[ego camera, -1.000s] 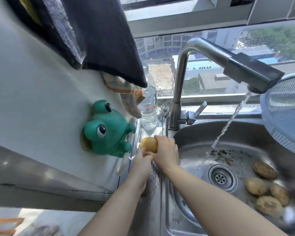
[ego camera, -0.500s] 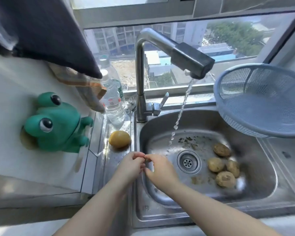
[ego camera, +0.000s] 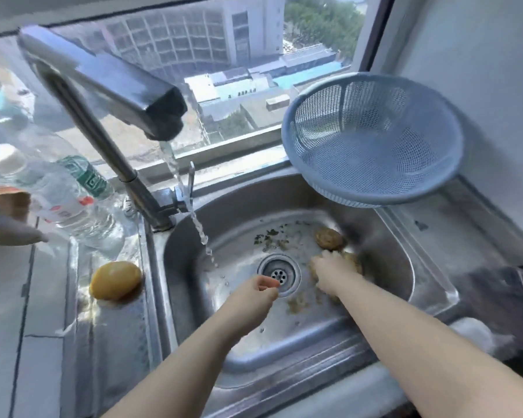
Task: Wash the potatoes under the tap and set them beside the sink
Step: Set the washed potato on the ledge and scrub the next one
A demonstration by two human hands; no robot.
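Observation:
A clean yellow potato (ego camera: 115,280) lies on the wet steel ledge left of the sink (ego camera: 384,300). The tap (ego camera: 127,95) runs, its stream falling left of the drain (ego camera: 279,274). Dirty potatoes lie right of the drain: one (ego camera: 329,238) is in plain sight, and others (ego camera: 353,260) are mostly hidden under my right hand (ego camera: 329,271), which reaches down onto them; its grip is hidden. My left hand (ego camera: 254,297) hovers over the basin beside the drain, fingers loosely curled, holding nothing.
A blue mesh colander (ego camera: 372,140) leans over the sink's back right corner. A clear plastic bottle (ego camera: 58,194) stands at the left behind the clean potato. Bits of dirt lie around the drain. A dark surface (ego camera: 495,297) sits at the right.
Both hands let go of the yellow potato on the left ledge and moved right into the basin. My right hand has reached the dirty potatoes. The view swung right.

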